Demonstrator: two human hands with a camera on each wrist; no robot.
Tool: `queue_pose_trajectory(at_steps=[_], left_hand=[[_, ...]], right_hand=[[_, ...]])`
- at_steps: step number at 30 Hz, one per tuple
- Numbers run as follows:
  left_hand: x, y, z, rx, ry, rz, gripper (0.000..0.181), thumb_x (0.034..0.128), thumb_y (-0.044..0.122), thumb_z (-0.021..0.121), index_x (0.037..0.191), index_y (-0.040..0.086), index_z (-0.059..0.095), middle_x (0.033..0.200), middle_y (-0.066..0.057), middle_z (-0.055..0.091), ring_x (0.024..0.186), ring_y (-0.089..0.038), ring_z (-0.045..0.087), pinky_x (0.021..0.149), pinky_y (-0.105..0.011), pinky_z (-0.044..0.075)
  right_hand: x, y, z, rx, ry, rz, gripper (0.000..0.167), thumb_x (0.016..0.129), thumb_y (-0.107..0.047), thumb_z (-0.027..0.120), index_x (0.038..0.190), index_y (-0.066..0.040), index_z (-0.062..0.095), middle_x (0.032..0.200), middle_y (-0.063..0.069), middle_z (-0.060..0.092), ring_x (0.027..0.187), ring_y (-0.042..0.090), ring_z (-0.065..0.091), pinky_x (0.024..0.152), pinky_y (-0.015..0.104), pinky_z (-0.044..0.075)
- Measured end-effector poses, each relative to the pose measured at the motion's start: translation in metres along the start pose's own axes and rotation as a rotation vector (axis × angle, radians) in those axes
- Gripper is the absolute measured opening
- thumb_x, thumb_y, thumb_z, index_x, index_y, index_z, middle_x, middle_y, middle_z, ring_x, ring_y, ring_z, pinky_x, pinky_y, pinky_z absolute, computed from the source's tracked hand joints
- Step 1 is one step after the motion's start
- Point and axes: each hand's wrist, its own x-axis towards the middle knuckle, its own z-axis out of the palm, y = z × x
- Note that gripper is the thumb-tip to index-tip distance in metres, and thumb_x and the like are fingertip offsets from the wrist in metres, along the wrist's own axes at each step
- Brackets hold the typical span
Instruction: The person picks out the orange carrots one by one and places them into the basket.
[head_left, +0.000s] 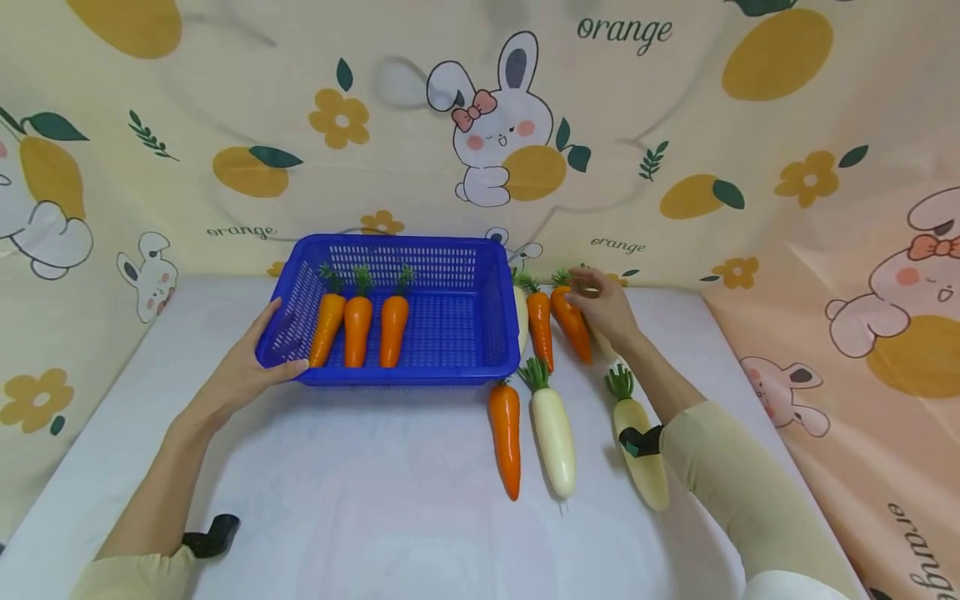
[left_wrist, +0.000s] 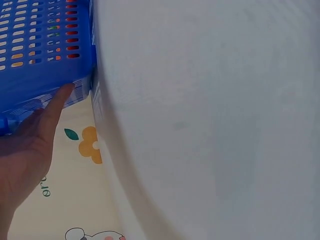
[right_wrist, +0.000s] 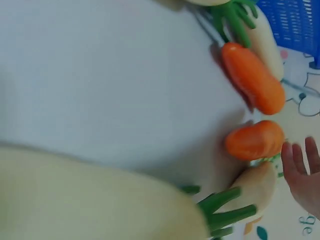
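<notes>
A blue basket (head_left: 408,377) holds three carrots (head_left: 357,332) in its left half, their green tops toward the back. My left hand (head_left: 243,367) grips its front left corner; in the left wrist view the hand (left_wrist: 32,155) lies against the basket's wall (left_wrist: 45,75). Right of the basket, my right hand (head_left: 606,312) is over the top end of a carrot (head_left: 573,329). The right wrist view shows that hand (right_wrist: 306,177) with fingers extended beside the carrot (right_wrist: 256,140); contact cannot be told. Another carrot (head_left: 539,325) lies to its left.
In front of the basket's right side lie a carrot (head_left: 506,442) and a white radish (head_left: 555,442). Another radish (head_left: 647,467) lies under my right forearm. One more radish (head_left: 521,317) is against the basket's right side. A patterned cloth (head_left: 420,167) stands behind the table.
</notes>
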Motion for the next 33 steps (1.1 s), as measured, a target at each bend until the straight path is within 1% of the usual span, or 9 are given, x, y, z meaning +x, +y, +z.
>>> queue_pose_trajectory(at_steps=[5,8,12,15,17,21,24,28,33], left_hand=[[0.001,-0.002,0.000,-0.007,0.006,-0.001,0.105,0.0909,0.043,0.069,0.157,0.038,-0.012,0.165,-0.021,-0.006,0.146,-0.053,0.003,0.108,-0.076,0.013],[0.001,-0.003,0.000,-0.012,0.007,-0.005,0.105,0.0910,0.042,0.070,0.157,0.038,-0.012,0.165,-0.021,-0.005,0.146,-0.053,0.004,0.108,-0.076,0.014],[-0.001,-0.004,0.001,-0.017,0.007,-0.012,0.105,0.0910,0.043,0.069,0.157,0.038,-0.012,0.165,-0.022,-0.006,0.146,-0.054,0.004,0.108,-0.076,0.015],[-0.001,-0.005,0.000,-0.017,0.014,-0.011,0.105,0.0909,0.044,0.069,0.157,0.038,-0.012,0.165,-0.021,-0.006,0.146,-0.053,0.004,0.108,-0.076,0.015],[-0.001,-0.004,0.000,-0.015,0.018,-0.009,0.105,0.0909,0.044,0.069,0.157,0.037,-0.012,0.165,-0.020,-0.005,0.146,-0.053,0.004,0.108,-0.076,0.015],[-0.002,-0.004,0.000,-0.019,0.022,-0.011,0.106,0.0909,0.043,0.069,0.158,0.036,-0.012,0.165,-0.020,-0.005,0.146,-0.052,0.004,0.108,-0.076,0.014],[-0.003,-0.003,0.002,-0.022,0.018,-0.013,0.105,0.0909,0.043,0.069,0.158,0.036,-0.012,0.165,-0.021,-0.005,0.146,-0.053,0.003,0.108,-0.076,0.014],[-0.002,-0.002,0.003,-0.016,0.012,-0.006,0.104,0.0908,0.043,0.069,0.157,0.038,-0.011,0.165,-0.021,-0.005,0.146,-0.052,0.003,0.108,-0.076,0.013],[0.000,-0.004,0.001,-0.023,0.024,0.023,0.104,0.0914,0.040,0.070,0.158,0.036,-0.010,0.165,-0.019,-0.004,0.147,-0.050,0.003,0.110,-0.075,0.011]], right_hand=[[-0.002,0.012,-0.003,-0.006,-0.026,0.020,0.053,0.096,-0.005,0.064,0.146,-0.002,0.047,0.145,0.023,0.049,0.128,0.039,0.052,0.104,0.046,0.047],[-0.003,0.017,-0.003,-0.028,-0.053,0.057,0.054,0.096,-0.005,0.063,0.147,-0.003,0.046,0.147,0.022,0.047,0.131,0.039,0.050,0.107,0.047,0.044],[-0.003,0.018,-0.001,-0.070,-0.107,0.120,0.058,0.096,-0.005,0.062,0.150,-0.005,0.042,0.151,0.021,0.043,0.134,0.037,0.047,0.104,0.047,0.046],[-0.001,0.016,0.003,-0.132,-0.124,0.139,0.061,0.095,-0.006,0.062,0.152,-0.006,0.040,0.151,0.020,0.043,0.134,0.037,0.047,0.101,0.047,0.049],[0.001,0.013,0.005,-0.185,-0.127,0.136,0.063,0.094,-0.007,0.063,0.152,-0.006,0.039,0.150,0.022,0.043,0.134,0.038,0.047,0.103,0.049,0.048],[0.006,0.012,0.012,-0.297,-0.156,0.123,0.070,0.091,-0.009,0.065,0.154,-0.007,0.035,0.149,0.026,0.043,0.134,0.041,0.045,0.109,0.052,0.041],[0.011,0.018,0.016,-0.340,-0.188,0.136,0.078,0.091,-0.012,0.068,0.157,-0.010,0.028,0.148,0.029,0.042,0.134,0.043,0.043,0.111,0.053,0.038],[0.015,0.026,0.017,-0.313,-0.223,0.155,0.088,0.088,-0.013,0.073,0.159,-0.014,0.021,0.145,0.031,0.043,0.129,0.043,0.046,0.109,0.054,0.039],[0.020,0.031,0.016,-0.263,-0.219,0.147,0.087,0.085,-0.012,0.076,0.156,-0.017,0.027,0.138,0.030,0.048,0.120,0.041,0.051,0.103,0.052,0.043]])
